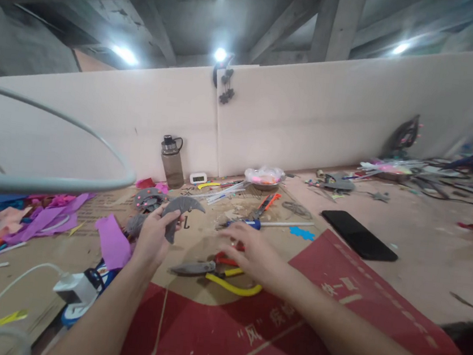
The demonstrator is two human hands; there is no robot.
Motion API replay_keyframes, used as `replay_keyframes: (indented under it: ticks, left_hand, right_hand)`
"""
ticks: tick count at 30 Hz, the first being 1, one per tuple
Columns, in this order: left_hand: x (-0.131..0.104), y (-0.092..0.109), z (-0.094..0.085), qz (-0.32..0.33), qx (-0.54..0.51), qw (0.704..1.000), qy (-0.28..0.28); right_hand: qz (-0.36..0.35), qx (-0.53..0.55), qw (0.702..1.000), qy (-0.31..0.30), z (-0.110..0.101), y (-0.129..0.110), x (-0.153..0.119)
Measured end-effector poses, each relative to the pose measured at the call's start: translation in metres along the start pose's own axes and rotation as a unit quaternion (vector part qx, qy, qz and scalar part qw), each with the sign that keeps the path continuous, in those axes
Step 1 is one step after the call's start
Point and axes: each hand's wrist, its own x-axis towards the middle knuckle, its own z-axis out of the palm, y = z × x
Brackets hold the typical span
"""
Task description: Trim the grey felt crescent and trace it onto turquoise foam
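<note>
**Grey crescent held in left hand, right hand over the pliers**

Landmark: the bottle (172, 161) at the wall board.

Far left of the bottle, a heap of purple and pink scraps (22, 218) lies on the cardboard; a white plug (74, 289) and cable sit nearer the person.

Below the bottle, the left hand (151, 237) is raised off the table, fingers clamped on the stem of a grey crescent piece (181, 208), its curved blade-like part pointing up and right. The grip looks firm; in my judgement it should stay low on the stem so the curved edge remains free to work on.

Right of and below the bottle, the right hand (249, 251) hovers, fingers loosely spread and blurred, just above the yellow-handled pliers (219, 273). Whether it touches them cannot be told. Taking the handles squarely, not the jaws, would be sound.

Further right lies a black phone (358, 235).
</note>
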Motion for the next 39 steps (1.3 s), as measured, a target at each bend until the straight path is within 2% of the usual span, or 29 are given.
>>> replay_keyframes:
  ticks: [2, 4, 7, 9, 13, 16, 19, 23, 25, 28, 34, 36, 39]
  left_hand:
    - [-0.006, 0.001, 0.006, -0.016, -0.009, 1.0, -0.021]
    - [-0.011, 0.0, 0.012, -0.034, -0.021, 0.998, -0.041]
    - [-0.016, -0.002, 0.017, -0.053, -0.035, 0.996, -0.064]
    - [-0.018, -0.004, 0.019, -0.061, -0.037, 0.995, -0.075]
    - [-0.021, -0.008, 0.021, -0.064, -0.034, 0.993, -0.09]
    - [-0.018, -0.01, 0.02, -0.065, -0.028, 0.994, -0.084]
    - [-0.011, -0.012, 0.016, -0.055, -0.033, 0.997, -0.033]
    - [-0.003, -0.011, 0.01, -0.032, -0.054, 0.997, 0.045]
    - [-0.004, -0.008, 0.01, -0.027, -0.064, 0.997, 0.044]
    - [-0.007, -0.004, 0.012, -0.022, -0.068, 0.997, 0.024]
    - [-0.009, -0.004, 0.012, -0.016, -0.043, 0.999, -0.025]
    - [-0.008, -0.005, 0.011, -0.011, -0.039, 0.999, -0.034]
    - [-0.008, -0.007, 0.011, 0.007, -0.046, 0.998, -0.031]
  right_hand:
    - [0.022, 0.003, 0.995, 0.101, 0.0, -0.005, 0.012]
    - [-0.016, -0.037, 0.985, 0.166, 0.002, -0.009, 0.024]
    - [-0.091, -0.144, 0.967, 0.189, 0.008, -0.011, 0.036]
    - [-0.098, -0.199, 0.955, 0.195, 0.013, -0.009, 0.04]
    - [-0.124, -0.214, 0.947, 0.206, 0.018, -0.003, 0.041]
    - [-0.151, -0.187, 0.95, 0.197, 0.02, -0.003, 0.036]
    - [-0.149, -0.101, 0.972, 0.153, 0.02, -0.006, 0.029]
    - [-0.086, 0.068, 0.992, 0.054, 0.018, -0.008, 0.022]
    - [-0.047, 0.12, 0.992, -0.014, 0.017, -0.009, 0.019]
    - [-0.044, 0.149, 0.983, -0.1, 0.014, -0.014, 0.016]
    - [-0.129, 0.141, 0.977, -0.098, 0.013, -0.025, 0.009]
    - [-0.108, 0.12, 0.984, -0.078, 0.014, -0.02, 0.011]
    - [-0.039, 0.053, 0.997, -0.041, 0.014, -0.009, 0.016]
